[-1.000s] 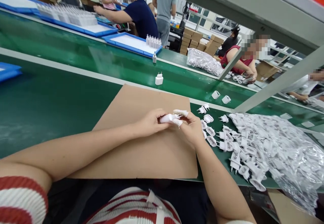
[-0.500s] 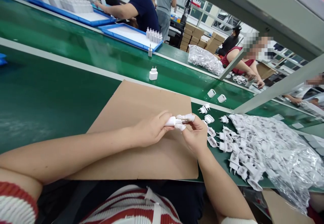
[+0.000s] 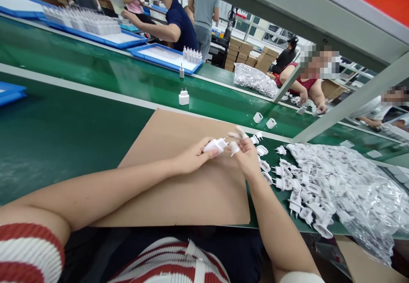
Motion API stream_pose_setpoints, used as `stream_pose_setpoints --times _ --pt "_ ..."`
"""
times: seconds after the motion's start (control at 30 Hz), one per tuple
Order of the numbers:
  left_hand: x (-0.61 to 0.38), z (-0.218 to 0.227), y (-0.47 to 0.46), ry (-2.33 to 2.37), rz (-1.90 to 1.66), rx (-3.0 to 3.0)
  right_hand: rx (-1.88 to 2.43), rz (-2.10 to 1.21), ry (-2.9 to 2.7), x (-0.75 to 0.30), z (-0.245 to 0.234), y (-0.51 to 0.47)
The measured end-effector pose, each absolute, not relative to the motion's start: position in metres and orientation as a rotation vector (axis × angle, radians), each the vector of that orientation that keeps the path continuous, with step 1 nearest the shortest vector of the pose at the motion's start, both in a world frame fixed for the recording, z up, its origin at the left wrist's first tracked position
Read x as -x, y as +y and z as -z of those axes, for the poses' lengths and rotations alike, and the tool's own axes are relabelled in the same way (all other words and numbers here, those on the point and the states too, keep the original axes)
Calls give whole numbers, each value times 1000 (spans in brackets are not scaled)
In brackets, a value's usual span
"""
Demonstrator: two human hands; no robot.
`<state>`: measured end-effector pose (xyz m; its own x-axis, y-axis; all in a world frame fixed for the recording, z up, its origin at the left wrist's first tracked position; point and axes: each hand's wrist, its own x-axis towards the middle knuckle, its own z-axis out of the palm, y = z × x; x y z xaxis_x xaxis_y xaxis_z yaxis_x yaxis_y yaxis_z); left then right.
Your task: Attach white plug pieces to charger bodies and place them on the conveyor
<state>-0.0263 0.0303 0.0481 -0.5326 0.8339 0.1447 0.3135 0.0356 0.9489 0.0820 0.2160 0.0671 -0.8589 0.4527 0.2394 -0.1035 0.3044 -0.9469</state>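
Note:
My left hand [image 3: 191,158] grips a white two-pin charger [image 3: 216,147] by its body, the metal pins pointing right. Beside those pins is my right hand [image 3: 248,156], with white covers on its thumb and fingertips. Its thumb and fingers are apart, with nothing visible held between them. Both hands are above a brown cardboard sheet [image 3: 179,193]. Just right of my right hand lie loose white plug tops [image 3: 262,150] with pins, and more spill from a clear plastic bag [image 3: 361,180].
On the green conveyor, one white charger [image 3: 183,97] stands upright, and two white housings [image 3: 258,117] lie farther right. Blue trays [image 3: 166,57] with rows of chargers line the far side. A grey metal post [image 3: 348,104] slants across the right. Several co-workers sit or stand beyond the belt.
My right thumb and fingers have come off the charger's pin end and spread apart. The charger stays in my left hand, now tilted pins upward. The view has shifted slightly.

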Motion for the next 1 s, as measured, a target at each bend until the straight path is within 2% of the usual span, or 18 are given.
stream_pose_setpoints --times 0.07,0.2,0.27,0.37,0.5,0.7,0.9,1.0 --pt "33 -43 34 1857 -1576 -1038 478 -1284 -2184 -82 -66 242" --pt "76 -39 39 1956 -1730 -729 955 -462 -2523 -86 -60 290" --pt "115 -40 39 2085 -1862 -592 1101 -283 -2653 -85 -55 302" --pt "186 -42 33 2482 -1996 -367 1137 -245 -2740 -81 -52 310" --pt "271 -36 13 2984 -1803 -19 1124 -191 -2651 -80 -51 314" --pt "330 -14 -6 2986 -1645 123 1068 -482 -2459 -84 -47 321" --pt "346 -14 -16 2989 -1522 35 1092 -302 -2533 -85 -52 315" --pt "344 -18 -20 2998 -1477 2 1032 -337 -2489 -87 -56 312"
